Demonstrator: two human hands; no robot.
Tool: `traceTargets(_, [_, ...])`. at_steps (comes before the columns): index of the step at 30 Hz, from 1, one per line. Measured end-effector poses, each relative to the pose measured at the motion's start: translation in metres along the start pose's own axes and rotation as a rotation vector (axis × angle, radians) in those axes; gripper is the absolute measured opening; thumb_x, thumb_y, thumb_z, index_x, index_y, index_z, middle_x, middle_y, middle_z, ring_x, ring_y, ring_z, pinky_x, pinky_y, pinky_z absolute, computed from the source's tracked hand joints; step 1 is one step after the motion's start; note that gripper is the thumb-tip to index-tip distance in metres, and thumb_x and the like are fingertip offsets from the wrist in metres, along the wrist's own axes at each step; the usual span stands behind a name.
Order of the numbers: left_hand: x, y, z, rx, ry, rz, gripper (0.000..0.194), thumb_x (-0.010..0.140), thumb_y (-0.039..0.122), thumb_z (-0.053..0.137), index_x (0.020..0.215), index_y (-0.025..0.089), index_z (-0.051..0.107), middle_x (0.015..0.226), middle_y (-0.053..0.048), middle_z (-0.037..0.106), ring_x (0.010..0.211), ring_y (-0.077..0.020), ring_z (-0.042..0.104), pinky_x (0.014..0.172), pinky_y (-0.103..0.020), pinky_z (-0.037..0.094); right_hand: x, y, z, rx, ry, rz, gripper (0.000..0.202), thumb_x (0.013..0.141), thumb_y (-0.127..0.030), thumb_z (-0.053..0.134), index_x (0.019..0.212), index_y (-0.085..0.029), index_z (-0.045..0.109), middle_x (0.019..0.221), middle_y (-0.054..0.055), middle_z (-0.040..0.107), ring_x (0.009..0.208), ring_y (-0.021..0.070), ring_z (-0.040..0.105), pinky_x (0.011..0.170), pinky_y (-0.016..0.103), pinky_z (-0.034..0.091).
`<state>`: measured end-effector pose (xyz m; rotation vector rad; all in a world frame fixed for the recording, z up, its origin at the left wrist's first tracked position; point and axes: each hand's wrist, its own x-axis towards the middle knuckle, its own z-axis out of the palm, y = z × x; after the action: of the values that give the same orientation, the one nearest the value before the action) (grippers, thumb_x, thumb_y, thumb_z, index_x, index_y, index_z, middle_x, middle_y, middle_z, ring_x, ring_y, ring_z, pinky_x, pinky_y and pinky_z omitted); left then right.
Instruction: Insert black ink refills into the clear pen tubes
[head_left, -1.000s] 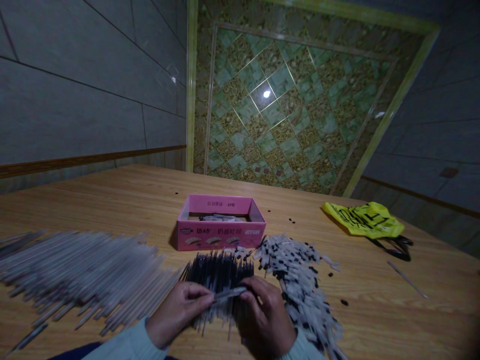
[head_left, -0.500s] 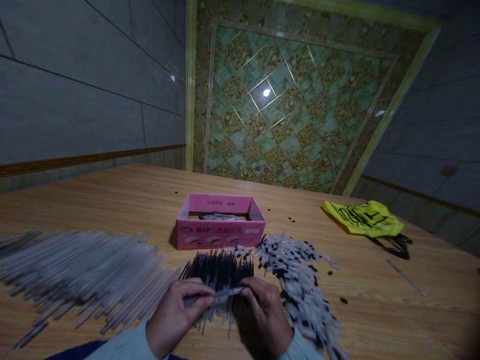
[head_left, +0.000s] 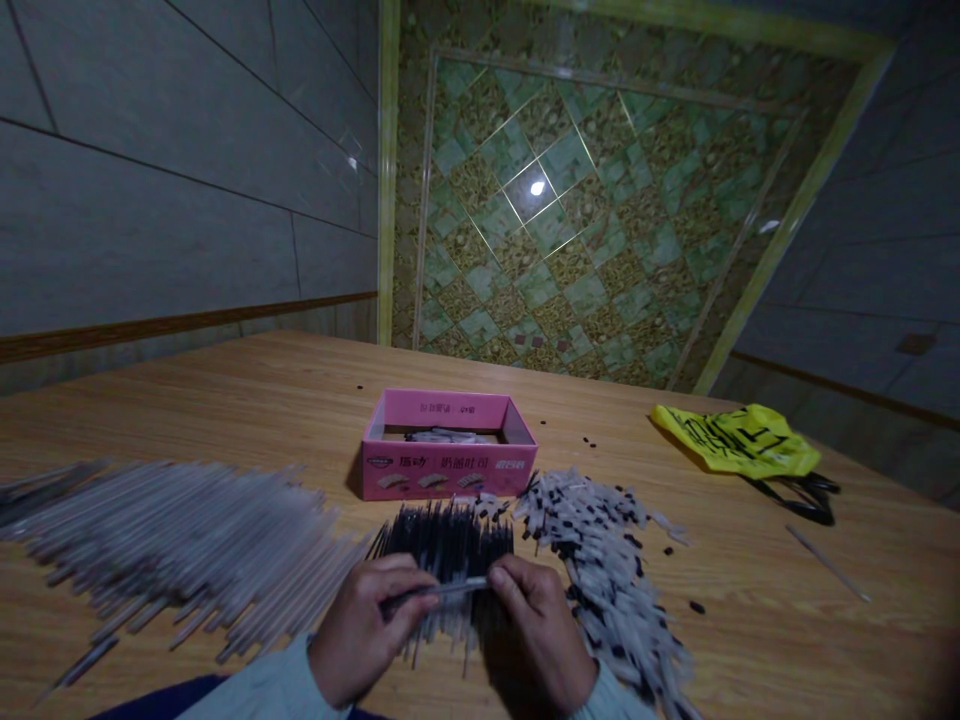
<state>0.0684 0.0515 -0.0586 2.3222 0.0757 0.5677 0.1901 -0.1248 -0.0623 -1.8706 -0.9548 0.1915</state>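
Note:
A slim pen [head_left: 462, 585] with a clear barrel lies level between my two hands. My left hand [head_left: 367, 618] is closed round one end, thumb and forefinger pinching it. At the other end, the fingertips of my right hand [head_left: 541, 622] are pressed together on the pen, hiding its tip. Beneath both hands spreads a row of dark pen refills [head_left: 442, 530]. To the left is a broad heap of clear pen barrels [head_left: 202, 540]. Beside my right hand lies a pile of whitish pen caps [head_left: 619, 590] mixed with small black plugs.
A pink open box [head_left: 450, 472] with pale pieces inside stands behind the refills. On the right of the wooden table [head_left: 247, 400] are a yellow bag [head_left: 739, 442] with black handles and a single thin stick [head_left: 829, 563]. Tiled walls border the table.
The view has shifted slightly, so everything sits a little further right. Both hands keep hold of the pen, and the right fingertips have closed more tightly over its end.

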Motion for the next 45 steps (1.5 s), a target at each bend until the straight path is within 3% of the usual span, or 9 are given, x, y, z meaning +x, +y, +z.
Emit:
traceTargets(9, [0.003, -0.005, -0.002, -0.031, 0.051, -0.001, 0.026, 0.084, 0.030, 0.052, 0.074, 0.021, 0.075, 0.062, -0.002, 0.066, 0.061, -0.0147, 0.062, 0.058, -0.024, 0.045, 0.024, -0.012, 0.001, 0.190, -0.107, 0.131, 0.050, 0.075, -0.059, 0.052, 0.047, -0.019, 0.041, 0.041, -0.006, 0.033, 0.039, 0.0074, 0.029, 0.038, 0.020, 0.022])
traceTargets(13, [0.005, -0.011, -0.015, -0.035, 0.321, -0.019, 0.031, 0.088, 0.035, 0.044, 0.096, 0.021, 0.070, 0.091, -0.006, 0.071, 0.087, -0.0189, 0.064, 0.076, -0.027, 0.048, 0.056, -0.023, -0.015, 0.104, 0.011, 0.077, 0.048, 0.077, -0.055, 0.050, 0.049, -0.016, 0.051, 0.040, -0.004, 0.041, 0.034, 0.0081, 0.035, 0.036, 0.020, 0.027])
traceTargets(16, [0.006, -0.022, -0.030, 0.111, 0.518, -0.165, 0.037, 0.090, 0.036, 0.034, 0.103, 0.019, 0.065, 0.101, -0.009, 0.069, 0.093, -0.0202, 0.063, 0.079, -0.029, 0.047, 0.096, -0.032, -0.031, 0.020, 0.229, -0.009, 0.037, 0.081, -0.046, 0.047, 0.080, -0.013, 0.065, 0.060, 0.002, 0.060, 0.048, 0.0132, 0.052, 0.044, 0.022, 0.038])
traceTargets(19, [0.007, -0.028, -0.039, 0.463, 0.368, -0.310, 0.030, 0.086, 0.039, 0.042, 0.091, 0.020, 0.064, 0.085, -0.007, 0.070, 0.079, -0.0217, 0.064, 0.071, -0.031, 0.046, 0.133, -0.036, -0.038, -0.101, 0.388, -0.080, 0.034, 0.083, -0.036, 0.044, 0.101, -0.014, 0.064, 0.094, 0.009, 0.068, 0.082, 0.0195, 0.062, 0.067, 0.027, 0.046])
traceTargets(25, [0.004, -0.027, -0.034, 0.876, 0.083, -0.423, 0.019, 0.076, 0.023, 0.049, 0.084, 0.016, 0.064, 0.086, -0.012, 0.068, 0.085, -0.0269, 0.064, 0.073, -0.036, 0.042, 0.158, -0.032, -0.017, -0.405, 0.390, -0.091, 0.019, 0.077, -0.025, 0.058, 0.092, -0.023, 0.071, 0.091, 0.006, 0.071, 0.089, 0.0223, 0.061, 0.078, 0.030, 0.040])
traceTargets(33, [0.002, -0.018, -0.037, 0.810, -0.014, -0.500, 0.024, 0.077, 0.019, 0.043, 0.085, 0.013, 0.064, 0.086, -0.017, 0.070, 0.080, -0.0294, 0.067, 0.067, -0.036, 0.045, 0.137, -0.038, -0.013, -0.558, 0.274, -0.100, 0.023, 0.085, -0.023, 0.051, 0.100, -0.019, 0.069, 0.099, 0.007, 0.070, 0.095, 0.0192, 0.059, 0.079, 0.026, 0.038])
traceTargets(36, [0.001, -0.020, -0.035, 0.776, 0.025, -0.483, 0.024, 0.079, 0.021, 0.042, 0.078, 0.014, 0.066, 0.084, -0.017, 0.070, 0.078, -0.0293, 0.067, 0.065, -0.036, 0.045, 0.105, -0.037, -0.015, -0.572, 0.218, -0.119, 0.021, 0.085, -0.022, 0.052, 0.098, -0.017, 0.067, 0.099, 0.006, 0.068, 0.095, 0.0177, 0.058, 0.077, 0.024, 0.038])
traceTargets(40, [0.000, -0.021, -0.031, 0.785, 0.033, -0.457, 0.028, 0.082, 0.020, 0.039, 0.076, 0.014, 0.066, 0.082, -0.017, 0.069, 0.075, -0.0281, 0.067, 0.063, -0.036, 0.045, 0.043, -0.029, -0.011, -0.618, 0.040, -0.079, 0.005, 0.072, -0.022, 0.065, 0.069, -0.018, 0.067, 0.068, 0.003, 0.068, 0.066, 0.0173, 0.062, 0.056, 0.023, 0.034])
traceTargets(45, [0.003, -0.018, -0.026, 0.730, 0.073, -0.329, 0.030, 0.086, 0.021, 0.034, 0.085, 0.018, 0.063, 0.084, -0.011, 0.068, 0.077, -0.0235, 0.066, 0.066, -0.032, 0.044, -0.005, -0.025, 0.004, -0.782, -0.140, 0.087, 0.017, 0.070, -0.035, 0.068, 0.074, -0.019, 0.067, 0.074, 0.008, 0.071, 0.073, 0.0238, 0.065, 0.055, 0.026, 0.031])
